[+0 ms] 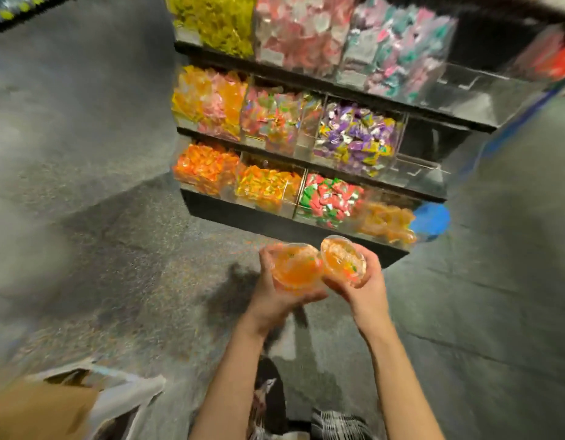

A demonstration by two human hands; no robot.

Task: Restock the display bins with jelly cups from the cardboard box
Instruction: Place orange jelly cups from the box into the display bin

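A person stands before a tiered candy display. The left hand (276,289) grips one orange jelly cup (294,268); the right hand (363,285) grips a second cup (343,258), the two cups touching, held above the floor just short of the bottom shelf. The bottom right bin (387,222) already holds similar orange cups with room left. The cardboard box (39,408) sits at lower left, contents hidden. Restocking looks midway.
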